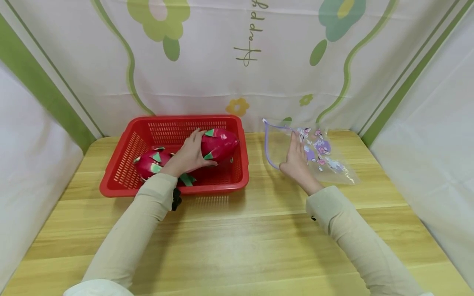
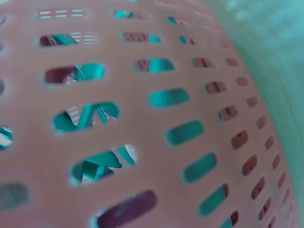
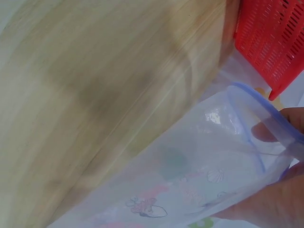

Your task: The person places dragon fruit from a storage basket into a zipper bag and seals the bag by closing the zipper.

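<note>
My left hand (image 1: 190, 154) reaches into the red plastic basket (image 1: 244, 176) and grips a dragon fruit (image 1: 221, 144) at its leafy end. Another dragon fruit (image 1: 146, 165) lies at the basket's left side, partly behind my wrist. To the right, my right hand (image 1: 296, 162) holds a clear zip bag (image 1: 333, 174) by its purple-edged mouth, which stands apart. Up close in the right wrist view, fingers (image 3: 266, 133) sit at the bag's purple rim (image 3: 254, 92). Only the slotted basket wall (image 2: 142, 114) fills the left wrist view; the hand is hidden there.
Basket and bag are on a light wooden table (image 1: 237, 246). A white cloth with flowers and lettering (image 1: 207, 74) hangs behind the table's far edge, with more cloth on both sides. Green leafy pieces (image 1: 187, 179) show inside the basket near its front wall.
</note>
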Available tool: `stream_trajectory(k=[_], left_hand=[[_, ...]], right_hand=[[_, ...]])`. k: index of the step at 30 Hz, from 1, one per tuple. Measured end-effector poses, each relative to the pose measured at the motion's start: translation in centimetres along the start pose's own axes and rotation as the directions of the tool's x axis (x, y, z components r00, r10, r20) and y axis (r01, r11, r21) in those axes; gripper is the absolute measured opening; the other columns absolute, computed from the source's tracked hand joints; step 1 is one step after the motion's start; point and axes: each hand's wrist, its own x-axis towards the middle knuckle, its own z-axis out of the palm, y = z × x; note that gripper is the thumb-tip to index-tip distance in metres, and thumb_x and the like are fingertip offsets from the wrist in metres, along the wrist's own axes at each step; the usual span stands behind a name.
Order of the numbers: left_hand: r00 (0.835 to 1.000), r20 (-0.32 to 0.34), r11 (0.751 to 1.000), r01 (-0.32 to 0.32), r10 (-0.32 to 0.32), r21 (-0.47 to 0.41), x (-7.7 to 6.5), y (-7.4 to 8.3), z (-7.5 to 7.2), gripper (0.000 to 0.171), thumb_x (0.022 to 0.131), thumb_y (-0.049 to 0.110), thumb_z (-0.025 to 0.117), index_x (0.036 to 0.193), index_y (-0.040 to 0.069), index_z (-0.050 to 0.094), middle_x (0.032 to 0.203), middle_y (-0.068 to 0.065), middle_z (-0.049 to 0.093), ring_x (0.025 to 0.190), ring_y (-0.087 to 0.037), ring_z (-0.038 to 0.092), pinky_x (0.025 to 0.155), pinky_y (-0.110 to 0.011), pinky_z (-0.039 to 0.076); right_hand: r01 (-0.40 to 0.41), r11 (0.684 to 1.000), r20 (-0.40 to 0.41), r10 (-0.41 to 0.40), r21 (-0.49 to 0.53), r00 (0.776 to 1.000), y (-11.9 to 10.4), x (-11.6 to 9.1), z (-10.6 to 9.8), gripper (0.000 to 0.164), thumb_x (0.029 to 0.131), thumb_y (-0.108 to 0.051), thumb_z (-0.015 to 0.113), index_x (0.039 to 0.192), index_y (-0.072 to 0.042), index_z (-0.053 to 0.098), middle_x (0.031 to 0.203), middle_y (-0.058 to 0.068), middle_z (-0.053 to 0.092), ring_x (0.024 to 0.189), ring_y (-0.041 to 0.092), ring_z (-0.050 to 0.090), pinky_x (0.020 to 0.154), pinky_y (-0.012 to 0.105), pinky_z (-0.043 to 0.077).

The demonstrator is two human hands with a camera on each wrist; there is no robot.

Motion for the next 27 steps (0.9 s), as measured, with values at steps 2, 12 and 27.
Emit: stream_trajectory(k=[2,12,27], left_hand=[[1.000,0.003,1.000,0.025,-0.025,0.010,0.0,0.0,-0.1,0.103,0.074,0.044,0.079,0.147,0.003,0.019,0.148,-0.024,0.033,0.132,-0.043,0.035,0.102,-0.057,0.043],[0.999,-0.022,0.993,0.033,-0.035,-0.109,0.0,0.3,-0.7,0.107,0.072,0.047,0.079,0.149,0.008,0.016,0.145,-0.016,0.035,0.131,-0.035,0.041,0.105,-0.055,0.041],[0.991,-0.121,0.994,0.055,-0.066,-0.090,-0.1,1.1,-1.2,0.107,0.068,0.063,0.075,0.150,0.023,0.019,0.143,-0.011,0.035,0.119,-0.034,0.048,0.092,-0.053,0.051]], right_hand=[[0.006,1.000,-0.005,-0.006,0.014,1.000,-0.1,0.0,-0.2,0.110,0.068,0.008,0.055,0.150,-0.002,-0.017,0.158,0.017,-0.021,0.145,0.048,-0.008,0.118,0.060,0.000],[0.001,0.999,-0.016,0.000,0.043,1.000,-0.4,-0.1,-0.8,0.111,0.068,0.008,0.056,0.149,-0.001,-0.019,0.159,0.021,-0.014,0.146,0.045,-0.006,0.120,0.053,0.001],[-0.001,0.999,-0.039,0.003,0.052,0.999,-1.1,-0.3,-0.8,0.108,0.072,0.005,0.059,0.150,0.000,-0.016,0.158,0.025,-0.007,0.146,0.044,-0.001,0.120,0.053,0.004]])
